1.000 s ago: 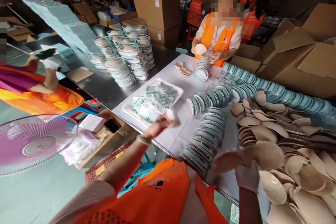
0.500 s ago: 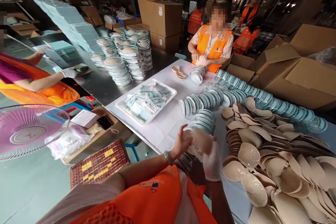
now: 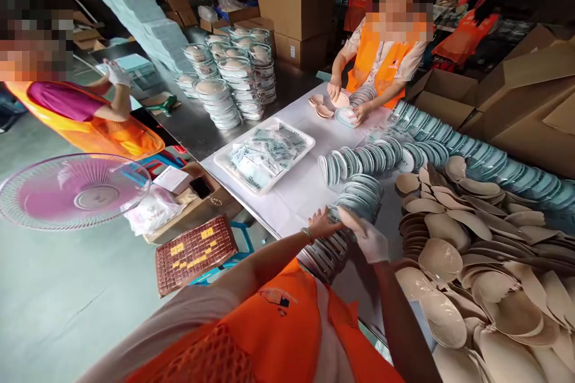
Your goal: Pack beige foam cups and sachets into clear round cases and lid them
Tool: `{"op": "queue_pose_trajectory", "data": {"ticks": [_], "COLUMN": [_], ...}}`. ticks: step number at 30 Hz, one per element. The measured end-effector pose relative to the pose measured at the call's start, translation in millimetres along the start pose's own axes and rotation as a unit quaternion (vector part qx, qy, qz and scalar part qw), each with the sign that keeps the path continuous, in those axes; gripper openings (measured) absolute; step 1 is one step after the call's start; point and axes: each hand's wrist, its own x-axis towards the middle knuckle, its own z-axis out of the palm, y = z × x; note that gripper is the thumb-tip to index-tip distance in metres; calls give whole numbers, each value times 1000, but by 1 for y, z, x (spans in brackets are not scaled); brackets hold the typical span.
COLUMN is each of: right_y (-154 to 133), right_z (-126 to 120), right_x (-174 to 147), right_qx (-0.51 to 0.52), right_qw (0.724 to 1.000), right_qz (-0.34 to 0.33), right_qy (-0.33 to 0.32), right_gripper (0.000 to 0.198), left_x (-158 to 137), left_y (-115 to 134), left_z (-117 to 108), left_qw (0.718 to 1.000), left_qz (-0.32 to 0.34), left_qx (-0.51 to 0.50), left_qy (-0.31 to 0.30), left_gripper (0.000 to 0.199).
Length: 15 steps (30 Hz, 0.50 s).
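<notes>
- The left hand [image 3: 323, 226] is bare. Its fingers are over the near row of round cases [image 3: 359, 191]. I cannot tell if it is grabbing one.
- The right hand [image 3: 372, 240] wears a white glove and is just beside the left one. It is blurry, so I cannot tell if it holds anything.
- The loose beige bra pads [image 3: 442, 257] lie in a big heap on the right of the white table [image 3: 294, 212]. That heap looks like lots of work left.
- The stacked clear cases [image 3: 218, 111] on the dark table [image 3: 188, 125] have beige pads showing on top. Those look done, I think.
- A middle row of cases [image 3: 359, 161] and a long back row of cases [image 3: 489, 161] stand on edge. I cannot see if each has a pad inside, so they may be halfway.
- Across the table, a co-worker's hand [image 3: 360, 112] touches a case.
- The white tray [image 3: 309, 146] is full of little printed packets [image 3: 265, 155].
- The low cardboard box [image 3: 209, 209] has a black phone [image 3: 200, 187] and a small white box [image 3: 172, 179] at its top.
- The open carton [image 3: 442, 96] behind is too dark to see into.
</notes>
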Motion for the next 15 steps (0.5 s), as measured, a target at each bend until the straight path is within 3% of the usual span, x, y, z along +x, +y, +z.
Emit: {"op": "queue_pose_trajectory", "data": {"ticks": [3,5,10,15], "right_y": [-6,-15,-43,-43], "right_z": [-12,-14,-7,-8], "right_x": [28,39,44,35], "right_qx": [-59,-90,-135,-163], "right_qw": [986,973,960,942], "right_qz": [-96,-119,-130,-156], "right_qy": [-125,-178,-208,-247], "right_gripper": [37,33,29,25], "left_x": [14,15,14,12], "left_y": [-3,-7,-13,-13], "left_z": [15,20,17,17], "left_qw": [998,998,996,995], "left_qz": [-11,-3,8,10], "left_qx": [31,40,66,79], "left_qy": [-44,-52,-65,-60], "left_gripper": [108,109,114,107]}}
